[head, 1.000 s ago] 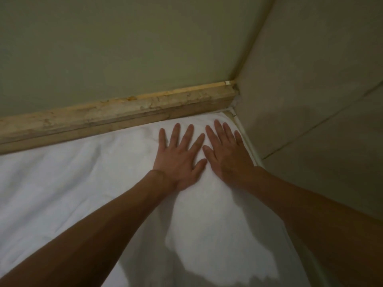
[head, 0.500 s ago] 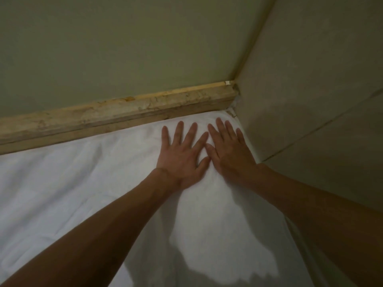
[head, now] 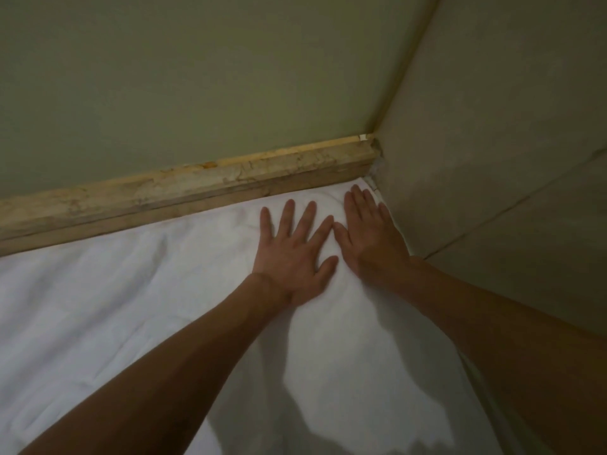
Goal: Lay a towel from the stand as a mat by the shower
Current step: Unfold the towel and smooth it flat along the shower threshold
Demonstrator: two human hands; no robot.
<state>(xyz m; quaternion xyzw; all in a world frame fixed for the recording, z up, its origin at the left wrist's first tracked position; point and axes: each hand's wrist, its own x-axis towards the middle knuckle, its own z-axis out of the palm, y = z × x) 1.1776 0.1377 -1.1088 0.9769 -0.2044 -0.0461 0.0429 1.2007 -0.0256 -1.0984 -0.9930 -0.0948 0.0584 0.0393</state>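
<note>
White towel (head: 164,307) lies spread flat on the floor, far edge against the worn baseboard (head: 197,188), tucked into the wall corner; left hand (head: 292,254) and right hand (head: 371,234) both press on it palm-down, fingers straight, gripping nothing.

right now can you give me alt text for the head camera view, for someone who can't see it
Two bare hands, the left hand and right hand, press flat side by side on a white towel spread on the floor. The right hand's fingers reach into the corner, where a worn stone ledge meets the wall.
</note>
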